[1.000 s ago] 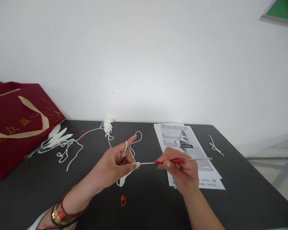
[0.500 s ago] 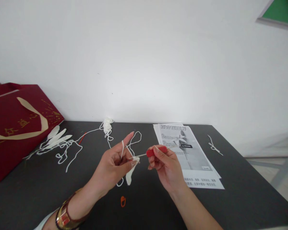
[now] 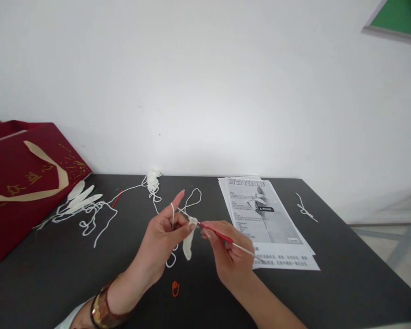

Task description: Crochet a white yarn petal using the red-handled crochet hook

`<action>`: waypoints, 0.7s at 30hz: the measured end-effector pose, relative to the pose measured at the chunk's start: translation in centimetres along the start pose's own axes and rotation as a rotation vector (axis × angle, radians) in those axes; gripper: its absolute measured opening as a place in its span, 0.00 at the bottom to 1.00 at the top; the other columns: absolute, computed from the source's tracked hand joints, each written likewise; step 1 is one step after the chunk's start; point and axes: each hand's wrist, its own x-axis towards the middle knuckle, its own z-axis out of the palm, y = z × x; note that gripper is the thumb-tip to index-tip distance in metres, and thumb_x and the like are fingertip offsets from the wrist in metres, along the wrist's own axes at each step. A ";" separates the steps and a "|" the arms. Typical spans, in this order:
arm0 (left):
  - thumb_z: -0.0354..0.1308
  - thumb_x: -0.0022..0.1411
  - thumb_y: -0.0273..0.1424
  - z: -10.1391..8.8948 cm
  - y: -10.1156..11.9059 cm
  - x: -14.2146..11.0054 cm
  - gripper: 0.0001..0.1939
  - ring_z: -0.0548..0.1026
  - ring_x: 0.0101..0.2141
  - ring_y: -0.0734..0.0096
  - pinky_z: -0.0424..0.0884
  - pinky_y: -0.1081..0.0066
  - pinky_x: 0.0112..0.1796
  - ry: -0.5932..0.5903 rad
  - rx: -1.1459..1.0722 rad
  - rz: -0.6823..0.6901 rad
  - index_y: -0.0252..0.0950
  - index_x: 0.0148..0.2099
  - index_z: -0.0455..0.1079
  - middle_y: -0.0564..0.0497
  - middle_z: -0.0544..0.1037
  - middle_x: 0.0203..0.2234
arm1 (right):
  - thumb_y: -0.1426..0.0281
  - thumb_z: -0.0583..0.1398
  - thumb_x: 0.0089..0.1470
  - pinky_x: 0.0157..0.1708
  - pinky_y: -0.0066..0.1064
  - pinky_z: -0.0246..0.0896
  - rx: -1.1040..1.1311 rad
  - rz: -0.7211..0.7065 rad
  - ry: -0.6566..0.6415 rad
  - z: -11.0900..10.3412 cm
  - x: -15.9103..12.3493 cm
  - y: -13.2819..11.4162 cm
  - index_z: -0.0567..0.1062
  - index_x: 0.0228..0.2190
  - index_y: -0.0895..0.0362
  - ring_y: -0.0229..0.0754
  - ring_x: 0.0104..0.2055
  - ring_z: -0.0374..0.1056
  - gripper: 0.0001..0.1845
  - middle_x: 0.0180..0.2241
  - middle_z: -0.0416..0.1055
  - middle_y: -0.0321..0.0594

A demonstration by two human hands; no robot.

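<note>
Between thumb and fingers, my left hand pinches the top of a white crocheted petal that hangs down. White yarn runs over its raised index finger. My right hand grips a crochet hook with a red handle. The hook's tip meets the petal's upper edge beside my left fingertips; the stitch there is too small to make out. Its pale rear end points down and right over the printed sheets. A loop of yarn lies on the table just beyond my hands.
An orange stitch marker lies in front. Printed sheets are to the right, with a short knotted yarn piece beyond. Finished white petals with tails, a thin red stick, a yarn bundle and a dark red bag stand left.
My right hand has turned and come closer to my left, so the hook's rear end swings from up-right to down-right. The hook's tip stays at the petal's top.
</note>
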 end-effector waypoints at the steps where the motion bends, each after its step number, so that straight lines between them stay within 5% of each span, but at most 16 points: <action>1: 0.69 0.50 0.28 0.0 0.0 0.0 0.45 0.64 0.23 0.77 0.61 0.74 0.29 -0.004 -0.021 -0.011 0.34 0.68 0.54 0.61 0.68 0.18 | 0.79 0.59 0.56 0.31 0.32 0.74 -0.074 -0.098 -0.027 -0.1 -0.1 0.0 0.78 0.42 0.54 0.42 0.32 0.75 0.14 0.32 0.79 0.42; 6: 0.69 0.50 0.26 -0.6 0.4 -0.2 0.44 0.63 0.21 0.80 0.58 0.76 0.26 -0.088 -0.118 -0.100 0.34 0.67 0.55 0.60 0.69 0.20 | 0.82 0.56 0.56 0.36 0.36 0.74 -0.122 -0.424 -0.154 -0.7 0.0 0.5 0.74 0.51 0.56 0.45 0.40 0.74 0.23 0.40 0.78 0.49; 14: 0.69 0.49 0.23 -1.7 1.2 0.0 0.37 0.68 0.26 0.77 0.60 0.74 0.30 -0.235 -0.173 -0.146 0.40 0.62 0.66 0.57 0.71 0.23 | 0.69 0.65 0.54 0.22 0.29 0.74 0.594 0.271 0.000 -0.2 0.8 0.5 0.81 0.34 0.53 0.39 0.26 0.74 0.05 0.29 0.78 0.39; 21: 0.68 0.51 0.22 -2.1 1.7 -0.2 0.34 0.69 0.26 0.78 0.60 0.75 0.30 -0.285 -0.135 -0.144 0.44 0.60 0.68 0.58 0.69 0.22 | 0.67 0.67 0.52 0.21 0.27 0.73 0.688 0.404 0.025 -0.8 1.4 -0.2 0.82 0.31 0.54 0.37 0.23 0.72 0.05 0.26 0.78 0.38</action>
